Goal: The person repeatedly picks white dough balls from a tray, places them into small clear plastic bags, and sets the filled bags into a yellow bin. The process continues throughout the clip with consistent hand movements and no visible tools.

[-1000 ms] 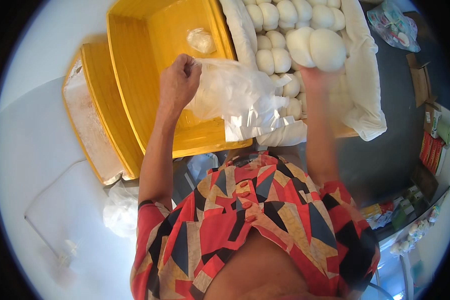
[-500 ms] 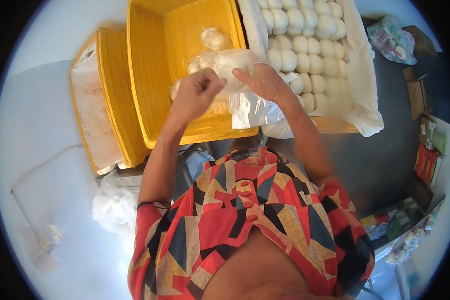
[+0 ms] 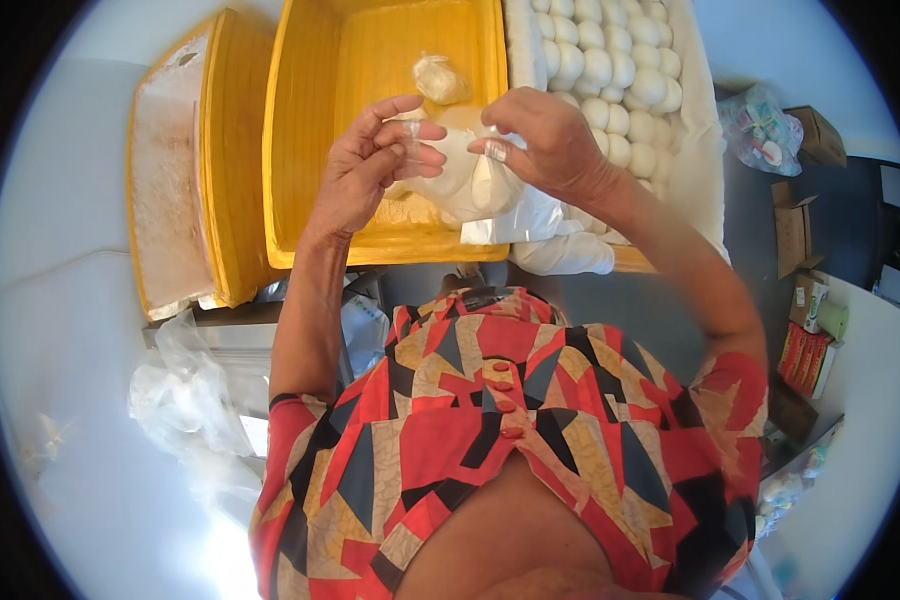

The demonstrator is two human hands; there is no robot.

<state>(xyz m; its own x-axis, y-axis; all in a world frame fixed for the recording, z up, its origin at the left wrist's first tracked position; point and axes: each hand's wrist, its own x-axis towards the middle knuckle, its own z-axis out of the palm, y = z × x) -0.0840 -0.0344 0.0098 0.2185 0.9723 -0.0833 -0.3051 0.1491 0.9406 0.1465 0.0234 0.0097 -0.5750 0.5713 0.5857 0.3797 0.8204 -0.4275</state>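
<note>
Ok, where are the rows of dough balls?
The white dough balls sit upper right in the head view, in the cloth-lined box beside the open yellow box, beside the right hand.

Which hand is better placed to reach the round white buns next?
Probably the right hand: it's nearer the round white buns; the left hand is across the clear plastic bag, over the yellow rectangular box.
</note>
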